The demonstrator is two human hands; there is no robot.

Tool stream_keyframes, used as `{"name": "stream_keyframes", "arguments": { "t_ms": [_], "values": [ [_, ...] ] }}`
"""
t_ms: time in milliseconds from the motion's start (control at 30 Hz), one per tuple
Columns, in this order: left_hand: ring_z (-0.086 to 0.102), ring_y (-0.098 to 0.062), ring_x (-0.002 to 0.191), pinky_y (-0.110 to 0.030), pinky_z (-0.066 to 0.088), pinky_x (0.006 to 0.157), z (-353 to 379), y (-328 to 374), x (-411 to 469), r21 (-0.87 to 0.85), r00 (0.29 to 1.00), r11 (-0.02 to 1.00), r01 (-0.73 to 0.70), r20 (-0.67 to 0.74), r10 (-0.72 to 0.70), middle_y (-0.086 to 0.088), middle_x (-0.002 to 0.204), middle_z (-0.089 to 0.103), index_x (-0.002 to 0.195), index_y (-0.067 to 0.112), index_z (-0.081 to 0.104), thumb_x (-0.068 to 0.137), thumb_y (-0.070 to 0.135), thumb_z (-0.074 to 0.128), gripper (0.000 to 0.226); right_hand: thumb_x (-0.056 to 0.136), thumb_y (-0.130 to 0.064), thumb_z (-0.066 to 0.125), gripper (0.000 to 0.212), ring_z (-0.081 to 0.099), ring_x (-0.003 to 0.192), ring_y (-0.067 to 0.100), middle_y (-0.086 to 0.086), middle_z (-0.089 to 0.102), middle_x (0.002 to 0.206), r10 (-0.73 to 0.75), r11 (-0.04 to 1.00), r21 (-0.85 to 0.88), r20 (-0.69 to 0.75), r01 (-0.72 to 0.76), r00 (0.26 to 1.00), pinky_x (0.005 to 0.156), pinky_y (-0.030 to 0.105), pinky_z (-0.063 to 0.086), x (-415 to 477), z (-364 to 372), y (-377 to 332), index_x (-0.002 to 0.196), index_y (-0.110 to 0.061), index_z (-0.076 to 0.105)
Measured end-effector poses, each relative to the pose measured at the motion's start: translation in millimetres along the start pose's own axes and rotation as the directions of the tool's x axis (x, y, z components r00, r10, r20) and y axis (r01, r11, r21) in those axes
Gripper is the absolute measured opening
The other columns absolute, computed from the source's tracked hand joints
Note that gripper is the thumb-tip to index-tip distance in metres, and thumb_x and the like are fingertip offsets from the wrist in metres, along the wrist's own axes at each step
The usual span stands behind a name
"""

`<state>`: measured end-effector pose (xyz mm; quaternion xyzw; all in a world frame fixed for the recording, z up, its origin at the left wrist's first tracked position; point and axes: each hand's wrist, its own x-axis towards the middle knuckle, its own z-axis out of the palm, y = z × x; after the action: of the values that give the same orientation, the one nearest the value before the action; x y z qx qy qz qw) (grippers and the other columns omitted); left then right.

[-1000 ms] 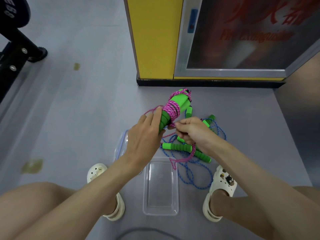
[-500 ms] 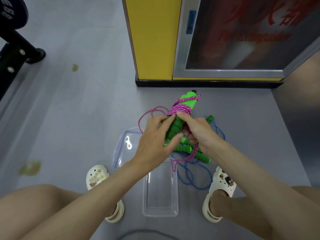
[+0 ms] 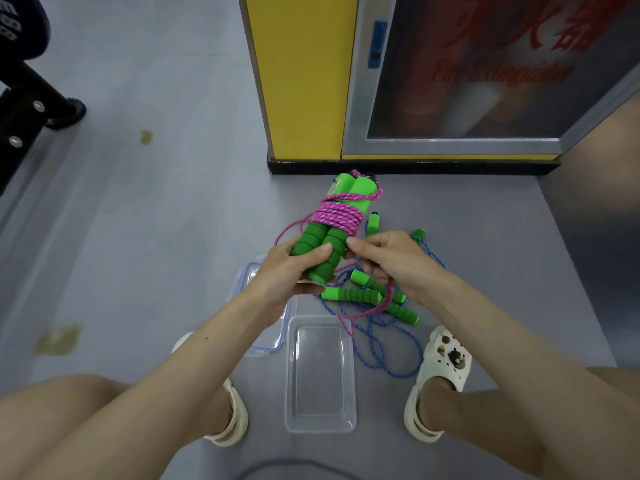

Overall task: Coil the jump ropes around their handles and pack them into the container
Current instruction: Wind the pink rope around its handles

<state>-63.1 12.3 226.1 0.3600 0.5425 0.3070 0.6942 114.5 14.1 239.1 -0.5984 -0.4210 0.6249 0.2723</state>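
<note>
left grip (image 3: 287, 271) clamped on handles (image 3: 308, 239), now lower | right grip (image 3: 391, 261) moved off handles, pinching pink rope (image 3: 341, 214) | blue rope (image 3: 377, 355), container (image 3: 353, 375) below

Cabinet door (image 3: 467, 109) reads "Fire Extinguisher" in red.

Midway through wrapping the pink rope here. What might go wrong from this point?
1. The loose tail of the pink rope, which the right hand seems to pinch, trails across the blue ropes on the floor. Pulling it in may snag them or drag their handles along.
2. The left hand grips only the lower ends of the green handles, so the turns wound higher up could loosen or slide if tension drops.
</note>
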Motion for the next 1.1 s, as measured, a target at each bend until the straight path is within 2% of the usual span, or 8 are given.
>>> {"name": "stream_keyframes", "arguments": {
  "t_ms": [200,333,467,633,733,867,1000,1100],
  "values": [
    [0.067,-0.022,0.077,-0.027,0.054,0.057,-4,0,3,0.310,0.968,0.942,-0.133,-0.163,0.190,-0.007,0.090,0.070,0.109,0.019,0.063,0.083,0.018,0.072,0.027,0.095,-0.020,0.056,0.022,0.035,0.041,0.006,0.000,0.048,0.053,0.010,0.989,-0.148,0.000,-0.010,1.000,0.040,0.017,0.026,-1,-4,-2,0.091,-0.004,0.070],
    [0.065,-0.019,0.079,-0.034,0.055,0.069,-5,-9,7,0.666,0.873,0.702,-0.252,-0.157,0.462,0.002,0.087,0.069,0.118,0.023,0.061,0.079,0.029,0.074,0.042,0.097,-0.018,0.052,0.024,0.033,0.039,0.006,0.003,0.050,0.056,0.027,0.990,-0.140,0.000,-0.027,1.000,0.041,0.017,0.027,-2,1,-2,0.093,0.000,0.068],
    [0.061,-0.029,0.079,-0.036,0.050,0.065,0,-11,2,0.884,0.800,0.432,-0.179,-0.124,0.587,-0.002,0.087,0.069,0.122,0.028,0.055,0.082,0.042,0.069,0.044,0.096,-0.017,0.054,0.021,0.037,0.039,0.005,0.000,0.054,0.056,0.018,0.984,-0.180,0.031,-0.012,0.999,0.044,0.018,0.032,-5,2,-4,0.091,-0.005,0.070],
    [0.054,-0.020,0.061,-0.024,0.028,0.052,7,-16,-8,0.966,0.715,0.162,-0.204,0.034,0.698,-0.001,0.077,0.068,0.127,0.021,0.056,0.081,0.038,0.072,0.052,0.098,-0.012,0.049,0.034,0.034,0.032,0.001,-0.009,0.050,0.039,0.011,0.969,-0.248,0.070,0.007,0.998,0.041,0.014,0.031,-9,2,-7,0.066,-0.009,0.059],
    [0.058,-0.022,0.053,-0.021,0.027,0.047,5,-21,-3,0.967,0.643,0.061,-0.249,0.118,0.757,-0.003,0.067,0.065,0.119,0.012,0.062,0.068,0.027,0.084,0.058,0.099,-0.016,0.047,0.036,0.031,0.033,0.003,0.000,0.051,0.049,0.016,0.982,-0.191,0.074,-0.001,0.997,0.039,0.013,0.030,-9,3,-6,0.067,-0.005,0.056],
    [0.066,-0.024,0.074,-0.022,0.039,0.048,7,-26,-1,0.942,0.526,-0.046,-0.332,0.226,0.820,-0.006,0.095,0.071,0.125,0.007,0.061,0.063,0.014,0.086,0.066,0.095,-0.046,0.049,0.044,0.029,0.036,0.005,-0.003,0.050,0.050,0.043,0.995,-0.094,0.059,-0.037,0.997,0.039,0.017,0.025,-6,5,-7,0.068,-0.012,0.057],
    [0.063,-0.024,0.096,-0.028,0.051,0.057,9,-31,0,0.902,0.534,-0.035,-0.430,0.286,0.795,-0.008,0.115,0.064,0.134,0.010,0.054,0.072,0.023,0.079,0.069,0.090,-0.056,0.049,0.054,0.025,0.033,0.006,-0.008,0.039,0.036,0.061,0.997,-0.048,-0.045,-0.063,0.997,0.039,0.019,0.022,-6,5,-7,0.056,-0.014,0.051],
    [0.055,-0.013,0.106,-0.023,0.050,0.073,10,-26,-2,0.838,0.681,0.207,-0.505,0.240,0.692,0.000,0.122,0.054,0.141,0.022,0.045,0.082,0.049,0.058,0.066,0.088,-0.055,0.055,0.051,0.023,0.035,0.009,-0.005,0.041,0.039,0.087,0.996,0.012,-0.086,-0.087,0.992,0.040,0.020,0.020,-4,6,-4,0.061,-0.012,0.053]
  ]
}}
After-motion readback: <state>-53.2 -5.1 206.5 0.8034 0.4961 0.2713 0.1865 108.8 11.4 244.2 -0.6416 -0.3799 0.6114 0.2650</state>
